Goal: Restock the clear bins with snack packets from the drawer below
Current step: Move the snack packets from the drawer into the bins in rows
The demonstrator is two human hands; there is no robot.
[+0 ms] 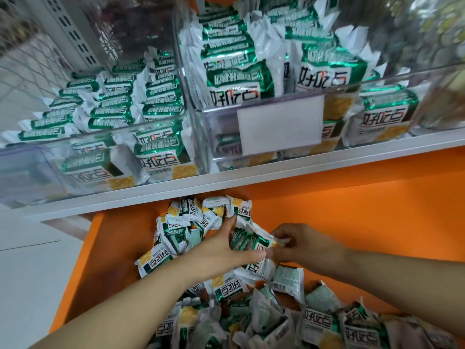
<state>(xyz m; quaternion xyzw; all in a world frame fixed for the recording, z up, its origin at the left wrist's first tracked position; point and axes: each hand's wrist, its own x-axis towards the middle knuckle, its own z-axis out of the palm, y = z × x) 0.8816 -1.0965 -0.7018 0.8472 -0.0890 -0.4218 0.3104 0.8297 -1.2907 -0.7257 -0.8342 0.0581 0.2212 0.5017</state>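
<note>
Item: snack packets (pixel 251 241), at drawer (pixel 352 210) centre; likely light, slippery, crushable; take by crimped ends; left grip (pixel 226 250) cups bunch; right grip (pixel 302 245) pinches one end.

A white shelf (pixel 327 161) runs at a slant across the middle of the view. A blank white label card (pixel 279 124) stands just above its front edge. At upper left, a grey metal upright (pixel 71 34) with rows of slots rises behind the shelf. A pale floor (pixel 30 278) fills the lower left, crossed by one thin seam. Blurred green and yellow shapes (pixel 440 34) occupy the upper right corner.
</note>
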